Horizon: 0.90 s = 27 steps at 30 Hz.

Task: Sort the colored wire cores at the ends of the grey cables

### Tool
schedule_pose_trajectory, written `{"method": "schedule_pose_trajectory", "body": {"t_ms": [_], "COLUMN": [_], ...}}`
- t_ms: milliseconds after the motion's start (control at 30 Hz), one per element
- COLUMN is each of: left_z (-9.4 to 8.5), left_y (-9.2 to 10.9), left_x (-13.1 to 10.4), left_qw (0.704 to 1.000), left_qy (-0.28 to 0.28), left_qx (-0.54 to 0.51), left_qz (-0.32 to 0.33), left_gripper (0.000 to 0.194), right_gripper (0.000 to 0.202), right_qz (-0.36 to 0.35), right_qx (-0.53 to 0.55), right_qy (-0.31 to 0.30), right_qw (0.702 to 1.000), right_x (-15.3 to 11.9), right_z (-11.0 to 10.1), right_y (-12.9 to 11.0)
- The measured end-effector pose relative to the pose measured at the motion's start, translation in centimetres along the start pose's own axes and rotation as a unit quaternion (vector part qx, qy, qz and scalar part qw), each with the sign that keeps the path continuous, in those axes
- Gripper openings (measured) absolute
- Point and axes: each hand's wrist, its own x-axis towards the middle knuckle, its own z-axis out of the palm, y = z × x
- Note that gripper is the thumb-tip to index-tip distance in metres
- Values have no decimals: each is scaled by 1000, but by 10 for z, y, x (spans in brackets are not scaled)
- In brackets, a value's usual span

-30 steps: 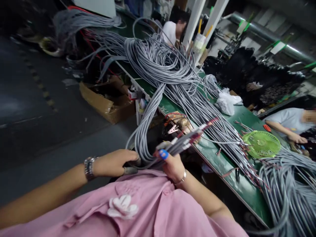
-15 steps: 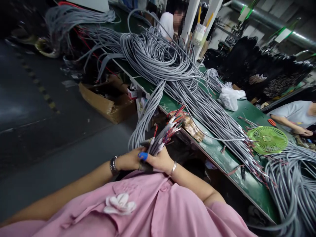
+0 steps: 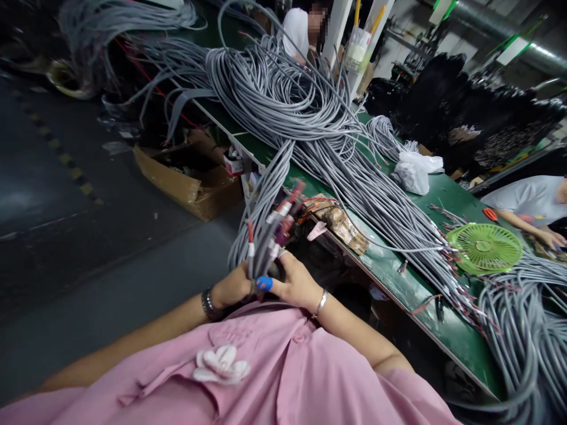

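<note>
Close to my body, both hands are at a bundle of grey cables (image 3: 264, 255) that stands upright, its white-sleeved ends with red and purple wires blurred by motion. My left hand (image 3: 234, 285) is closed round the lower part of the bundle. On the other side, my right hand (image 3: 297, 284) grips it too, the thumb, wrapped in blue, lying across the cables. Its fingertips are partly hidden behind the bundle. More grey cables hang from the table edge just behind my hands.
A green table (image 3: 376, 271) carries a large coil of grey cable (image 3: 274, 100), a green fan (image 3: 485, 248) and a white plastic bag (image 3: 416, 171). A cardboard box (image 3: 190, 183) stands on the floor at left. Two people sit across the table.
The bundle's wire ends have shifted left and up. My right hand has moved slightly right, and its fingers have loosened from around the bundle. The camera view has shifted slightly.
</note>
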Motion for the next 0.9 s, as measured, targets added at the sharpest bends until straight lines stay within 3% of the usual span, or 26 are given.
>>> {"method": "schedule_pose_trajectory", "body": {"t_ms": [100,200,333,433,567,800,900], "left_z": [-8,-3,18,27,25,18,14], "left_y": [-7,-9,-10,-8,-3,2,9], "left_x": [-6,-7,4,13,19,23,28], "left_qw": [994,994,991,991,989,966,960], "left_qy": [42,52,66,62,62,172,151], "left_qx": [-94,-94,-102,-100,-102,-178,-223], "left_qz": [-19,-31,-60,-66,-93,-70,-81], "left_gripper": [40,47,27,27,24,21,25], "right_gripper": [60,48,32,24,22,22,25], "right_qz": [39,80,89,105,119,92,105], "right_qx": [57,129,185,189,198,127,132], "right_qy": [28,44,94,140,147,156,166], "right_qw": [997,988,974,966,962,975,971], "right_x": [-7,-8,-2,0,-4,-11,-11], "right_z": [0,3,11,12,9,4,4], "right_y": [13,21,24,28,35,46,52]}}
